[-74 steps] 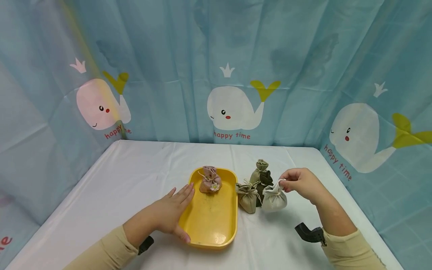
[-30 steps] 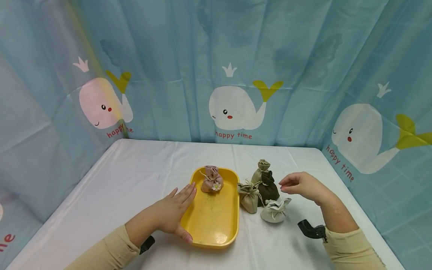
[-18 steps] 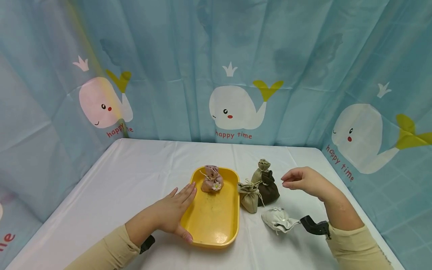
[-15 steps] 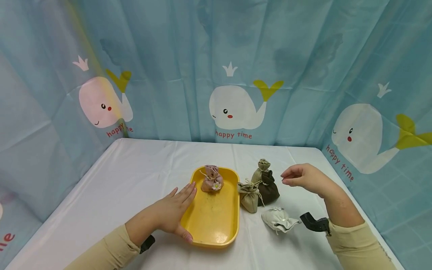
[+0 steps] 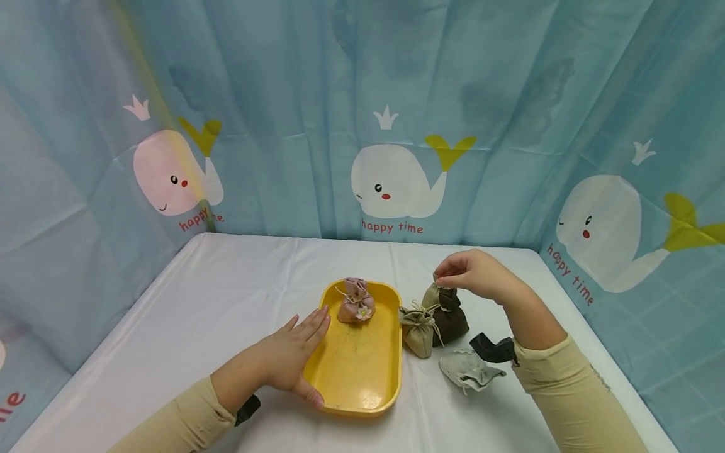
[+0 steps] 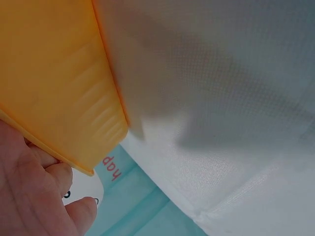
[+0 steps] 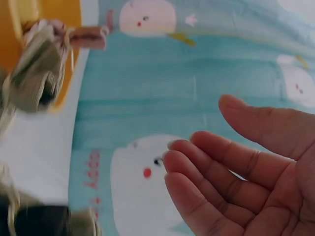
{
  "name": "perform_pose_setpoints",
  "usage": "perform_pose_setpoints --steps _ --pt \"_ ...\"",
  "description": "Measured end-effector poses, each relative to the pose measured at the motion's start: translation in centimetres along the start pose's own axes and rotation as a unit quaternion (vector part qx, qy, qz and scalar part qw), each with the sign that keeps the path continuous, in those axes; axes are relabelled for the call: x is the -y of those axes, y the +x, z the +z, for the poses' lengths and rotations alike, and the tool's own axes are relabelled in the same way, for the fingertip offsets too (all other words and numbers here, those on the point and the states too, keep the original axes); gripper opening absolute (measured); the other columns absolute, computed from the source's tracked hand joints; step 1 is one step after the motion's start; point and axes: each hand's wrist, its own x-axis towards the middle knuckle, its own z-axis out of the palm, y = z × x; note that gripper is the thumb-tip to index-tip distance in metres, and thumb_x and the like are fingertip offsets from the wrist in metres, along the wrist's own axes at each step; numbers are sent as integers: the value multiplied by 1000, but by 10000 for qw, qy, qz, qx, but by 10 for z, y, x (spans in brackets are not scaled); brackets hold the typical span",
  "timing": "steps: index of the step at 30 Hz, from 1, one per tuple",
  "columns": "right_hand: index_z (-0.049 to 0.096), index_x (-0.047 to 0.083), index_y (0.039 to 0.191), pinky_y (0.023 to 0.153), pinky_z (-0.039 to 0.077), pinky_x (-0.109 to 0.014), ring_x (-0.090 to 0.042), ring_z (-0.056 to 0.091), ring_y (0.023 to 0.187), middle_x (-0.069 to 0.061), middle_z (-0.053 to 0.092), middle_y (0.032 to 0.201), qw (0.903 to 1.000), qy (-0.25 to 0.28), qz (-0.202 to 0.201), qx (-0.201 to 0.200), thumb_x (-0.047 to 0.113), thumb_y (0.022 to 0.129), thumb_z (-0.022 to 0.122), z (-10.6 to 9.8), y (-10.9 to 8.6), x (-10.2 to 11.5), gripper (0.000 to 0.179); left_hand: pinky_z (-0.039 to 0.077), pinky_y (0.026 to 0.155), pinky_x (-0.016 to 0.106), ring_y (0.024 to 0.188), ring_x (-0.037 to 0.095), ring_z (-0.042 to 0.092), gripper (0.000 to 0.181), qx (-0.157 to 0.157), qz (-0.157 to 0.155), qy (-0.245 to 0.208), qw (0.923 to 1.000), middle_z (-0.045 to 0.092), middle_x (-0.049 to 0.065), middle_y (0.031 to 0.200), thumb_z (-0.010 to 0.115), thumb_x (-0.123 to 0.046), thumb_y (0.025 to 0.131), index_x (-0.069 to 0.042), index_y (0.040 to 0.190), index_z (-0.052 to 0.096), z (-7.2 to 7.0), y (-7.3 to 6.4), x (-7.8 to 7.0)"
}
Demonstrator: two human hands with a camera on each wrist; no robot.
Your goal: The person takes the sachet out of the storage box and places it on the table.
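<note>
My left hand (image 5: 289,355) lies spread along the left side of a yellow tray (image 5: 362,412), fingers on its rim. In the left wrist view that hand (image 6: 37,191) touches the tray's edge. A pink drawstring pouch (image 5: 355,302) with a small flower stands in the tray. My right hand (image 5: 476,274) is at the neck of an olive pouch (image 5: 432,296), overlapping its top. In the right wrist view the thumb stands apart from the fingers, nothing between them. A dark brown pouch (image 5: 451,324) and a tan pouch (image 5: 418,333) stand close by. A grey-white pouch (image 5: 467,371) lies on its side.
A white cloth (image 5: 255,270) covers the table. Blue curtains (image 5: 283,182) with whale prints enclose the back and both sides. A black wrist mount (image 5: 491,348) on the right arm hangs close over the grey-white pouch.
The right hand has let go of the grey-white pouch, which has tipped onto its side nearer the front. That hand has moved up and left to the olive pouch. The left hand stays on the tray.
</note>
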Motion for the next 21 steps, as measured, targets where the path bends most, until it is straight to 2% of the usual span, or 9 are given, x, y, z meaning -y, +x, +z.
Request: perform_pose_setpoints --steps 10,16,21 --pt "69 9 97 75 52 -33 -15 62 83 -1 68 90 9997 -177 -101 147 15 83 67 39 51 24 15 14 108 53 140 25 4 135 -32 21 32 10000 -2 13 153 41 -91 50 -4 147 7 2 1 1" --pt "70 12 97 77 51 -32 -14 61 84 2 67 91 9992 -350 77 194 15 85 66 65 78 26 13 14 108 53 139 26 4 134 -33 31 -29 10000 -2 14 153 41 -91 51 -4 147 7 2 0 1" --pt "70 12 98 82 50 -32 -13 62 86 1 67 90 9990 -161 269 326 10 85 65 81 93 26 14 13 108 53 139 26 4 134 -15 27 -63 10000 -6 13 152 40 -91 51 -4 147 7 0 -1 0"
